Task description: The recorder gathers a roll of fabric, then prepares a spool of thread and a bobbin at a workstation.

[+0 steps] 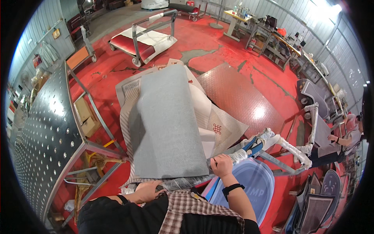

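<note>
A large grey mat (167, 117) lies over a pile of beige, patterned mats (224, 130) in front of me. Along the near edge of the grey mat runs a bar wrapped in clear plastic film (183, 182). My right hand (222, 165) is closed round this bar, beside the mat's near right corner. My left hand (149, 191) is on the bar's left part, with its fingers curled and partly hidden. The bar continues to the right, where blue straps (253, 146) hang on it.
A perforated dark metal table (50, 128) stands close on my left. Blue oval mats (249, 187) lean at my right, near a metal plate (241, 97). Ahead is a cart (144, 41) on the red floor. A person (346, 136) works at far right.
</note>
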A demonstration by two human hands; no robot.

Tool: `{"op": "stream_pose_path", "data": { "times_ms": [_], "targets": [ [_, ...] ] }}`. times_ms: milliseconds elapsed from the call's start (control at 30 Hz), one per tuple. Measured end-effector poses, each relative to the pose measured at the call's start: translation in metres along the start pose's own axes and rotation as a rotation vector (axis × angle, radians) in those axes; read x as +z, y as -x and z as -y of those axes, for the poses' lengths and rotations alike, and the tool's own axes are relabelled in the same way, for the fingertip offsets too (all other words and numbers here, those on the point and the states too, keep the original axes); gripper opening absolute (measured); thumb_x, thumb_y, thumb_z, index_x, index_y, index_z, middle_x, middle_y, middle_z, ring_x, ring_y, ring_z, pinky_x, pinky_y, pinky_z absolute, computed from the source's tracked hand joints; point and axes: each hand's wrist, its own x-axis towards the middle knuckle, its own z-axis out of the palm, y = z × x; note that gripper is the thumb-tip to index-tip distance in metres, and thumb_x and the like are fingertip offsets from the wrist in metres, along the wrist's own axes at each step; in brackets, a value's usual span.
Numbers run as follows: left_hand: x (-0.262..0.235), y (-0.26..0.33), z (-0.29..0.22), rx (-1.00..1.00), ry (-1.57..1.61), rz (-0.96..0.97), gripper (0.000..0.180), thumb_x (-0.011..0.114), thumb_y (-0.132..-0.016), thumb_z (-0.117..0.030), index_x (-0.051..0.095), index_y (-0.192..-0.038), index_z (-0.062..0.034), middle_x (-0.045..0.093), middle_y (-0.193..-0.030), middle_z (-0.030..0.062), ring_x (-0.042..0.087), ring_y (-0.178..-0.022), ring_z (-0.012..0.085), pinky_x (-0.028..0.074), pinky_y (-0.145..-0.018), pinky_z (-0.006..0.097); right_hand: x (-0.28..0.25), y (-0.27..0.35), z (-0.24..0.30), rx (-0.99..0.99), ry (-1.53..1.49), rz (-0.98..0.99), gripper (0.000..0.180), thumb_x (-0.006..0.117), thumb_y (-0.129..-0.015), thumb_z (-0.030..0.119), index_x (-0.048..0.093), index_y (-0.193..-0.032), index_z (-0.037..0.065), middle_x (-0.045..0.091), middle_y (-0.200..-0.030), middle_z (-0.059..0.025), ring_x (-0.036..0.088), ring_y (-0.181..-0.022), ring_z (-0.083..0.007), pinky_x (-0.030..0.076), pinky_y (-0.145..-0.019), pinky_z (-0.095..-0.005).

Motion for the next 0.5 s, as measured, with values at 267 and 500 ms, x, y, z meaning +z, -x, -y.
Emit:
{"op": "stream_pose_path", "data": {
  "times_ms": [267, 500],
  "targets": [
    [0.002, -0.026, -0.009, 0.017, 0.049, 0.039, 0.058, 0.046, -0.091, -0.054, 0.052, -0.125, -0.0067, 0.060, -0.116, 0.0185, 0.058, -0.106, 0.0341, 0.045, -0.089, 0.042, -0.007, -0.017, -0.025, 0.004, -0.028, -0.028, 0.020, 0.064, -0.073, 0.019, 0.058, -0.058, 0.007, 0.056, -0.061, -0.0101, 0.056, -0.064, -0.0307, 0.044, -0.064, -0.0409],
    [-0.008, -0.052, -0.028, -0.001, 0.032, 0.086, 0.063, 0.043, -0.091, -0.058, 0.050, -0.126, -0.0053, 0.061, -0.116, 0.0174, 0.059, -0.105, 0.0334, 0.046, -0.089, 0.041, -0.012, -0.040, -0.050, 0.013, -0.033, -0.035, 0.018, 0.064, -0.072, 0.017, 0.058, -0.058, 0.007, 0.056, -0.061, -0.0090, 0.056, -0.064, -0.0299, 0.044, -0.065, -0.0406]
  ]
}}
